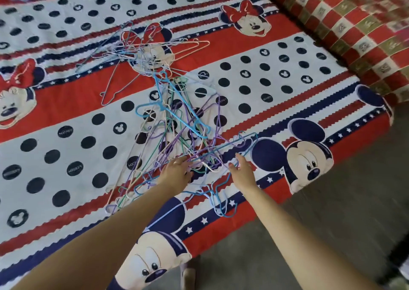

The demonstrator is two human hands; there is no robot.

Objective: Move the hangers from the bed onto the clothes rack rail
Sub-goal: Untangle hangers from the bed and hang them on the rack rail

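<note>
Cartoon-mouse bedsheet point(66, 90) in red, white and navy covers the bed, with a checked quilt point(354, 24) bunched at two o'clock and bare floor at five. I see the hangers in two tangles: a pale wire heap point(141, 53) far off at twelve o'clock, and a nearer knot of purple, green and blue hangers point(177, 130) just ahead of both my hands. My left hand point(176, 171) lies on the near edge of that knot, fingers point(179, 160) extended and slightly spread among the wires; I cannot tell whether any wire is actually pinched. My right hand point(241, 171) is at the knot's three o'clock side, fingers loosely open and touching a long blue hanger point(221, 148), whose bar runs from eight toward two o'clock. Both hands are about equally near; I judge the right better placed to hook that bar. No clothes rack rail shows.
</note>
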